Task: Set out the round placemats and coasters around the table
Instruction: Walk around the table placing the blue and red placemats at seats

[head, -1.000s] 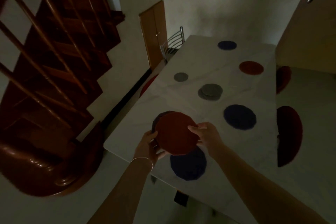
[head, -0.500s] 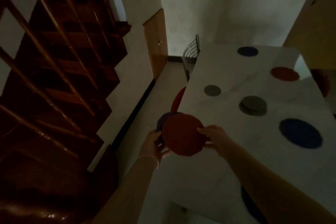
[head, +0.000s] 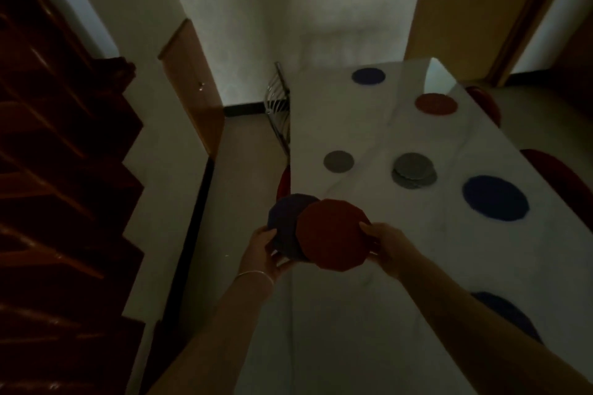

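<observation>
My right hand (head: 383, 242) pinches the right edge of a red round placemat (head: 332, 236), held over the table's left edge. Under it my left hand (head: 264, 248) holds a dark blue placemat (head: 285, 224), slid partly out to the left. On the white table (head: 369, 314) lie a blue placemat (head: 495, 198) at the right, another blue one (head: 510, 314) near my right forearm, a red one (head: 436, 104) and a blue one (head: 368, 76) at the far end. A single grey coaster (head: 338, 161) lies near the left edge, and a small stack of grey coasters (head: 414, 170) sits mid-table.
A metal chair (head: 277, 106) stands at the table's far left side, with a red seat cushion (head: 284, 183) showing below the edge. Red chair seats (head: 558, 170) line the right side. A wooden staircase (head: 64, 170) fills the left; a narrow floor strip runs between it and the table.
The view has swung along the table's left side. The red placemat has slid to the right off the dark blue one, so the two now overlap less.
</observation>
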